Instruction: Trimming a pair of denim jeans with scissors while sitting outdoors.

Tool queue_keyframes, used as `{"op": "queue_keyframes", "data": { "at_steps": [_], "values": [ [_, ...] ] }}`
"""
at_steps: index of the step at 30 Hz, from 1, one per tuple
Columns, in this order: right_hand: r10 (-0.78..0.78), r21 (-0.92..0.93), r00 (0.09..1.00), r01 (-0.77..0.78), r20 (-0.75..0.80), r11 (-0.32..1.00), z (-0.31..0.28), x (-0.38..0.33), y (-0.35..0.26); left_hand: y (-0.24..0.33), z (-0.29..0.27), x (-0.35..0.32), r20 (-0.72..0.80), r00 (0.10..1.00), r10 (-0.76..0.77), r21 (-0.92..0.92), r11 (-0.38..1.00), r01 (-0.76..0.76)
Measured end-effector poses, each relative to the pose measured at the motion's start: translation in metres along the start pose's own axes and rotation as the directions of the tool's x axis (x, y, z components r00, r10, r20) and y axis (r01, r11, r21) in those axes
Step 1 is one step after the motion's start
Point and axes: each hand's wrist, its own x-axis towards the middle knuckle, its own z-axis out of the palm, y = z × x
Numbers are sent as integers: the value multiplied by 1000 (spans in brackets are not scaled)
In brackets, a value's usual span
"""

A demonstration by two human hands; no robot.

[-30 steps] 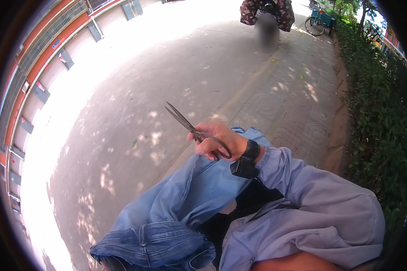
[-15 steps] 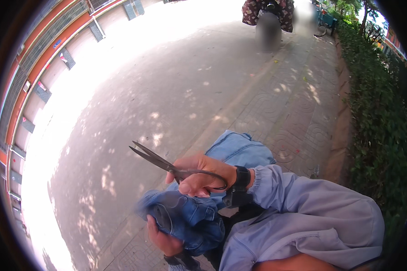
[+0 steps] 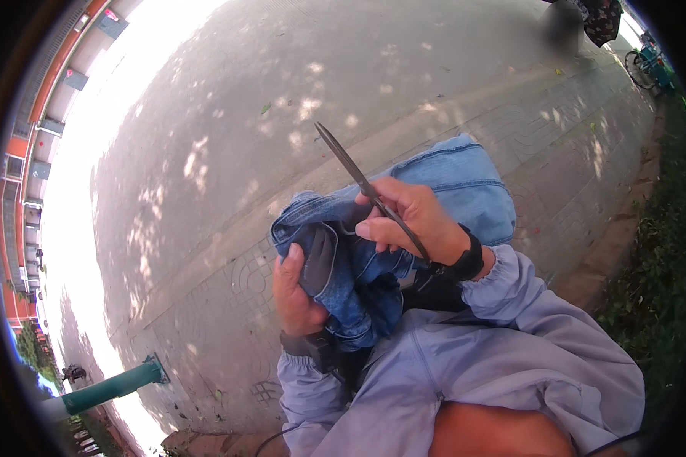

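Observation:
Bunched in front of me is a pair of dark blue jeans (image 3: pixel 351 293), its grey inner cloth showing near the upper left fold. My left hand (image 3: pixel 296 297) grips that fold, thumb on top and the other fingers hidden under the denim. Dark metal scissors (image 3: pixel 351 164) lie in my right hand (image 3: pixel 415 217), blades closed together and pointing up and left. That hand rests over the denim, its fingertips close to the cloth. Light blue denim (image 3: pixel 457 183) spreads out beyond my right hand.
Paving and grey road (image 3: pixel 229 129) with patches of sunlight stretch ahead. A hedge (image 3: pixel 663 259) behind a low kerb runs along the right. On the left stands a green post (image 3: pixel 118 388). A person in patterned clothing (image 3: pixel 602 19) and a bicycle (image 3: pixel 642 67) are at the far right.
The view has swung to the right and downward. My left hand has lifted the dark jeans up beside my right hand. The scissors have turned to point more upward.

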Motion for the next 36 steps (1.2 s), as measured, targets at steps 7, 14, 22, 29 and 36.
{"op": "queue_keyframes", "data": {
  "at_steps": [7,14,22,29,36],
  "values": [
    [52,72,998,-55,46,996,12,-7,-3,-2,6,-8,27,998,-51,59,997,50],
    [-25,197,999,30,-31,980,17,-4,17,-12,12,-8,9,1000,11,172,985,-12],
    [-24,171,993,44,-116,984,21,1,13,-7,12,-9,44,998,-44,238,971,32],
    [-15,250,989,52,-147,967,14,6,20,3,19,-13,13,999,-44,355,934,36],
    [-108,257,985,140,-137,956,23,11,20,4,20,-13,56,997,-46,490,871,12]
  ]
}}
